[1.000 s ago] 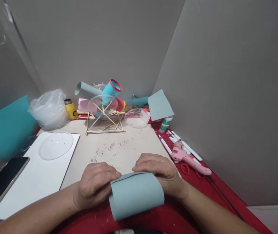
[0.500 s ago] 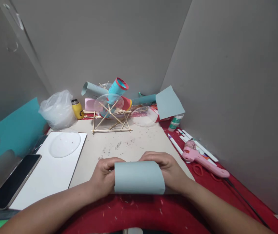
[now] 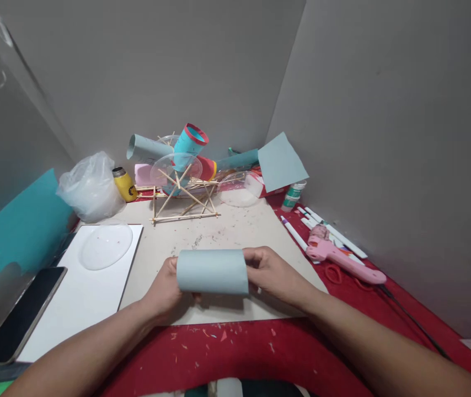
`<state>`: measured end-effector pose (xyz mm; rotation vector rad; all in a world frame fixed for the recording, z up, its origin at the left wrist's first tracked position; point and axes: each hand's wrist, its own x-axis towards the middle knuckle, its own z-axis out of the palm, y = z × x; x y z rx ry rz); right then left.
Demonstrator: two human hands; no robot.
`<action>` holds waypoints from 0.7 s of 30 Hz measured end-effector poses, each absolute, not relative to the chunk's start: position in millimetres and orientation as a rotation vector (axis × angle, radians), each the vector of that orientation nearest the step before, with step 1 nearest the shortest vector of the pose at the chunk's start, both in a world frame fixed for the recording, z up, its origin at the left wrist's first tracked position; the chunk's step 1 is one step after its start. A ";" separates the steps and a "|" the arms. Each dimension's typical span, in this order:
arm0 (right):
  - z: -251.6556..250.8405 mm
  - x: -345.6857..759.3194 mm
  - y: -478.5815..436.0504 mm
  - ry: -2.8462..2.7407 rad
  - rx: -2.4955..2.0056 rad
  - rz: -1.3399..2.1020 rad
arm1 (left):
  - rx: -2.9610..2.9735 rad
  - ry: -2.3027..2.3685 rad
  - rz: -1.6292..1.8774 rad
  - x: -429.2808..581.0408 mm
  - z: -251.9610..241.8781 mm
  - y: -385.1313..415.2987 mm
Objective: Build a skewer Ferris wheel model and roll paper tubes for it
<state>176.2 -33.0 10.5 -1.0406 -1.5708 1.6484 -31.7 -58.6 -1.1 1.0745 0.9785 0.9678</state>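
A pale blue sheet of paper (image 3: 213,271) is rolled into a short tube and held level above the beige board (image 3: 235,231). My left hand (image 3: 161,291) grips its left end, fingers curled around and under it. My right hand (image 3: 272,271) grips the right end, fingers closed on the roll's edge. Both hands hover over the board's near edge.
A stick frame (image 3: 183,201) with paper tubes and clear plastic discs stands at the back. A pink glue gun (image 3: 341,257), markers and a glue bottle (image 3: 292,197) lie right on the red cloth. On the left: white sheet (image 3: 74,298) with clear disc, phone (image 3: 20,317), plastic bag (image 3: 90,186), yellow bottle (image 3: 124,184).
The loosely curved paper has been rolled tighter into a narrower tube and lifted forward, away from me, over the board. Both hands moved with it.
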 end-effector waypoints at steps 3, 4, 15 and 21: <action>9.3 178.8 -30.2 -1.623 -1.081 1.636 | 0.987 1.001 0.969 -33.2 -6.3 -53.6; 8.8 179.7 -29.4 -1.631 -1.079 1.647 | 0.951 1.011 0.967 -33.5 -7.3 -52.2; 14.6 183.1 -26.7 -1.603 -0.942 1.661 | 0.857 1.120 0.921 -36.6 -10.0 -44.2; 9.6 180.4 -26.6 -1.560 -1.031 1.688 | 1.059 1.089 0.964 -34.0 -7.1 -50.2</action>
